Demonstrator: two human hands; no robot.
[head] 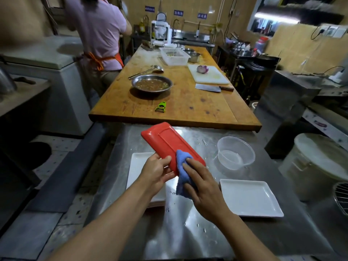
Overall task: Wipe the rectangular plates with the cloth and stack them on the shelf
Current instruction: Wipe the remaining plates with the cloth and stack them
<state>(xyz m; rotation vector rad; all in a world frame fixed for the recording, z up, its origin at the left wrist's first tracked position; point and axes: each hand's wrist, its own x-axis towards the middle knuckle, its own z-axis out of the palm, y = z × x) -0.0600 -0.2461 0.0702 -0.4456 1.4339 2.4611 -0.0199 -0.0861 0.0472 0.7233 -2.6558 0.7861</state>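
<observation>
Stainless steel counter [197, 223], wet with scattered droplets, carries the work in the foreground; a long wooden counter [188, 102] adjoins its far edge. A white rectangular plate [250, 197] lies flat on the steel at the right. A stack of white plates [136, 166] sits at the left, partly hidden beneath the left forearm. A red rectangular plate [167, 144] is held tilted above the steel counter, underside up, its far end pointing toward the wooden counter. A clear plastic bowl [235, 153] stands upright near the red plate's right side. The left hand [158, 171] grips the near left edge of the red plate, thumb curled over the rim. The right hand [203, 187] presses a blue cloth [183, 174] against the plate's near end with straight fingers.
</observation>
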